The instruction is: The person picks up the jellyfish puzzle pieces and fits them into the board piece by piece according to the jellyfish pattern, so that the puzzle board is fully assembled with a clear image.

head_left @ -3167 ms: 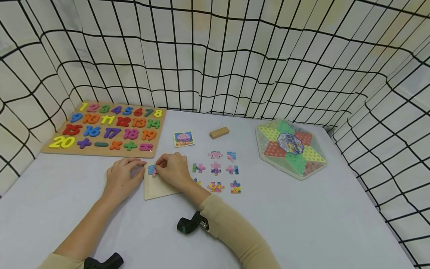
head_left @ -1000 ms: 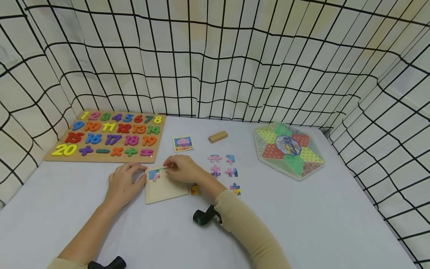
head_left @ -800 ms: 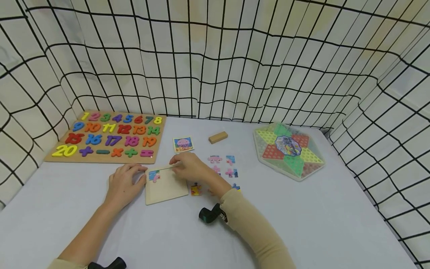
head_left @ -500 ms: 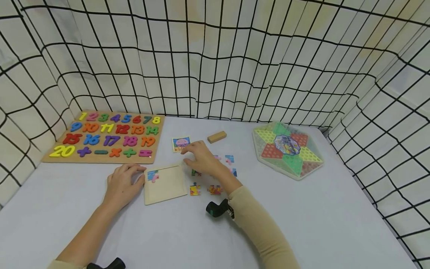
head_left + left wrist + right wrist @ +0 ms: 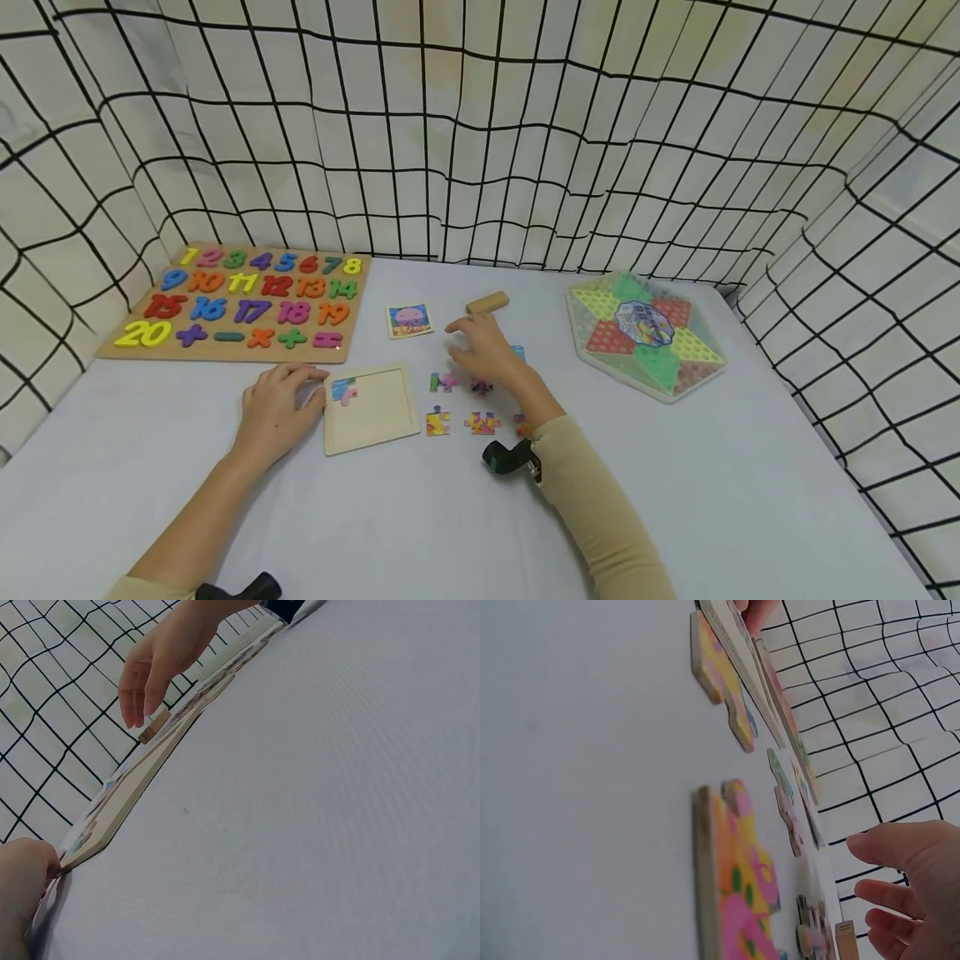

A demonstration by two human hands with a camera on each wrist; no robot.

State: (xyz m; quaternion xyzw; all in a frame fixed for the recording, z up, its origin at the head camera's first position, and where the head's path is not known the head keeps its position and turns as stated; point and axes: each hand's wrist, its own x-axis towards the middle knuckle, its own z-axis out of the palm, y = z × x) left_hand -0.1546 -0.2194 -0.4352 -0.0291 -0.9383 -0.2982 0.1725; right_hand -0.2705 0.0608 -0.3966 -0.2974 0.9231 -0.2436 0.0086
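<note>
A shallow wooden puzzle tray (image 5: 375, 421) lies on the white table, with a blue-and-pink jigsaw piece (image 5: 344, 390) in its upper left corner. My left hand (image 5: 276, 410) rests on the table, its relaxed fingertips against the tray's left edge. Over the loose pieces right of the tray hovers my right hand (image 5: 489, 354), fingers spread and holding nothing; it hides some of them. Showing below it are a yellow piece (image 5: 438, 422), an orange-and-pink piece (image 5: 482, 424) and a green-and-pink piece (image 5: 443, 382). The right wrist view shows a floral piece (image 5: 742, 892) close up.
A small picture card (image 5: 409, 320) and a wooden block (image 5: 487, 302) lie behind the tray. A number board (image 5: 225, 304) stands at the back left. At the right is a hexagonal game box (image 5: 645, 333). Black netting (image 5: 450, 175) encloses the table.
My right hand, earlier pinching a piece at the tray's upper left, has let go and moved right, off the tray and over the loose pieces. My left hand has stayed at the tray's edge.
</note>
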